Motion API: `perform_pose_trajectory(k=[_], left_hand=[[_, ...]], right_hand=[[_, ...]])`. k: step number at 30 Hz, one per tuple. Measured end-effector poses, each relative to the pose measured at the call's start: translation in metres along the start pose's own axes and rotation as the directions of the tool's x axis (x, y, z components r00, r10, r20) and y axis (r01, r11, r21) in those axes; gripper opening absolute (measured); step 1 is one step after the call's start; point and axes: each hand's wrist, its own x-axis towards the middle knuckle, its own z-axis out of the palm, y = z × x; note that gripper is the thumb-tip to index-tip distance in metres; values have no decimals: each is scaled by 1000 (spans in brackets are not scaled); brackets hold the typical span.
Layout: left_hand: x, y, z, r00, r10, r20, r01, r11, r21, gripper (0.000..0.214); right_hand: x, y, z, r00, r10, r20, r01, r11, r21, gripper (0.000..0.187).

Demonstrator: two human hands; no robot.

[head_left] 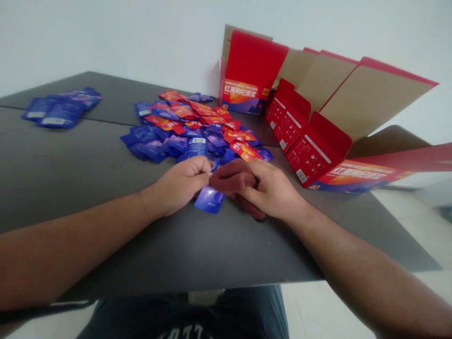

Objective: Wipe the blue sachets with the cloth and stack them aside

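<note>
Both my hands meet at the middle of the dark table (pixel 70 165). My left hand (pixel 180 186) is closed in a pinch on the edge of a dark red cloth (pixel 231 179). My right hand (pixel 271 190) has its fingers wrapped round the same cloth from the right. A blue sachet (pixel 210 198) lies under the cloth and touches my left fingers. Just beyond my hands spreads a heap of blue and red-orange sachets (pixel 190 125).
A smaller stack of blue sachets (pixel 60 110) lies at the far left. Open red cartons stand at the back: one upright (pixel 247 80), others (pixel 310 141) lying flat-opened to the right, by the table's right edge. A white wall is behind.
</note>
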Motion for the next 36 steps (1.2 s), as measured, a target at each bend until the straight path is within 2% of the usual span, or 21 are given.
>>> perform_pose_trajectory(k=[3, 7, 9, 12, 15, 17, 19, 22, 27, 32, 36], left_hand=[[2, -3, 0, 999, -36, -21, 35, 997, -70, 17], [4, -5, 1, 997, -67, -46, 61, 992, -110, 15], [3, -3, 2, 997, -59, -55, 53, 992, -112, 16], [3, 2, 4, 997, -42, -61, 34, 993, -114, 18], [2, 4, 5, 996, -58, -71, 48, 991, -125, 20], [2, 3, 5, 995, -59, -80, 49, 991, -128, 20], [2, 4, 5, 995, -52, -87, 41, 992, -123, 20], [2, 7, 6, 994, -62, -92, 49, 988, -145, 21], [3, 12, 7, 986, -140, -93, 110, 956, -271, 20], [4, 14, 6, 985, -145, -90, 113, 951, -289, 20], [5, 15, 5, 984, -147, -101, 108, 943, -313, 19]], right_hand=[[-2, -3, 4, 998, -55, 21, 56, 998, -25, 11], [-4, -7, 7, 999, 2, -54, -7, 996, -84, 12], [-5, -12, 9, 999, -40, 5, 41, 996, -83, 7], [-7, -16, 10, 987, -120, 110, 128, 989, -68, 18], [-7, -13, 9, 998, -56, 15, 57, 994, -93, 9], [-6, -11, 9, 999, -24, -40, 20, 995, -99, 9], [-7, -12, 10, 998, -69, 15, 70, 994, -86, 9], [-7, -14, 10, 976, -167, 140, 174, 984, -39, 18], [-4, -4, 7, 999, -50, 19, 51, 998, -39, 9], [-3, -1, 7, 975, -175, 134, 174, 984, 23, 16], [-2, 2, 6, 996, -79, 45, 79, 997, 6, 9]])
